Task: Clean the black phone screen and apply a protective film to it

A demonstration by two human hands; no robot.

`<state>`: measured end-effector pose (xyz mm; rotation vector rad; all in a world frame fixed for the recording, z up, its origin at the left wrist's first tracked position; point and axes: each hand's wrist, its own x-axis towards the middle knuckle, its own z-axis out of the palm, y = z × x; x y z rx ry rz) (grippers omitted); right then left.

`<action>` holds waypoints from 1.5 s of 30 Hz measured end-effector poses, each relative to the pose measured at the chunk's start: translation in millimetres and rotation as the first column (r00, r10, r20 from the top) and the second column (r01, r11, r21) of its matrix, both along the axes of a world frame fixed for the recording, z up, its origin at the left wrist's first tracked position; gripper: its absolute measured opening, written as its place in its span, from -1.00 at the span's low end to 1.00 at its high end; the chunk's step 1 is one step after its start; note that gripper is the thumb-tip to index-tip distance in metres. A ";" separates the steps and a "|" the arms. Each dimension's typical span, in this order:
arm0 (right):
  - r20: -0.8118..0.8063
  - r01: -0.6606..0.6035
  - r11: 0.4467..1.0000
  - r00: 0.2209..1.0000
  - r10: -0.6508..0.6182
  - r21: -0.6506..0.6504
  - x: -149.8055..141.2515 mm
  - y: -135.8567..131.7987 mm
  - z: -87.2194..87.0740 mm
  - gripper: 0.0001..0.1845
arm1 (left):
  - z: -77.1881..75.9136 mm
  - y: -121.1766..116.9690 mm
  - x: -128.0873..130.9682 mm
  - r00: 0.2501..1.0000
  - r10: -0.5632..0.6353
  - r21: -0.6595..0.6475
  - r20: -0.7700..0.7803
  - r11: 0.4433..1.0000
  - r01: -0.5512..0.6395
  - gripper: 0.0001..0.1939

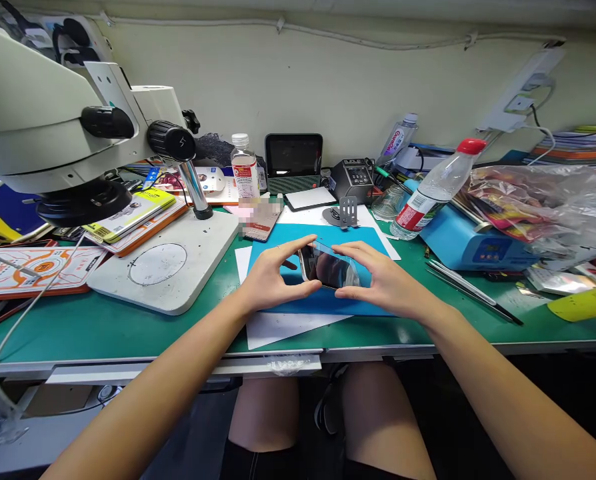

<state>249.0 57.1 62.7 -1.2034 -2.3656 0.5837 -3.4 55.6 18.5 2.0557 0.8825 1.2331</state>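
Because the phone (pixel 324 268) is tilted over the middle of the blue mat (pixel 328 306), I take the mat as the reference for all positions. I have the left hand (pixel 272 277) closed to the phone's width: thumb on the near edge, fingers on the far edge, at its left end. I have the right hand (pixel 385 279) in a like grip, thumb and fingertips at the edges of a clear sheet (pixel 348 269) on or just above the phone's face. Whether the right grip also bears on the phone, I cannot tell. I judge that edge contact leaves the glossy face unobstructed, and that the opposed hands steady both pieces.

The mat is flat and matte, set on white paper (pixel 278 332) over a smooth green surface (pixel 198 333); I judge that it guards against scratches. Left of the mat stands the microscope (pixel 38 127), on a thick, pale, round-cornered base (pixel 211 267). Right of the mat lie slim pointed tools (pixel 468 285), presumably placed for easy reach. Past the mat's far right corner, a clear plastic bottle (pixel 431 190) appears slanted beside a blue box (pixel 453 240).
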 end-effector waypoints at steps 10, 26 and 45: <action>0.038 0.184 0.977 0.983 -0.181 -0.106 19.0 41.4 20.4 -0.36 | 4.7 4.9 -14.6 0.991 -0.102 -0.181 -0.087 0.980 0.084 -0.15; -0.081 -0.069 0.837 0.996 0.030 -0.543 9.4 128.1 10.4 -0.40 | -4.0 5.3 -13.0 0.931 -0.205 -0.189 -0.304 0.970 0.152 -0.16; 0.170 0.319 0.938 0.925 -0.339 0.133 76.2 16.8 -23.5 -0.53 | 2.9 3.8 -10.7 0.908 -0.253 -0.314 -0.334 0.938 0.146 -0.19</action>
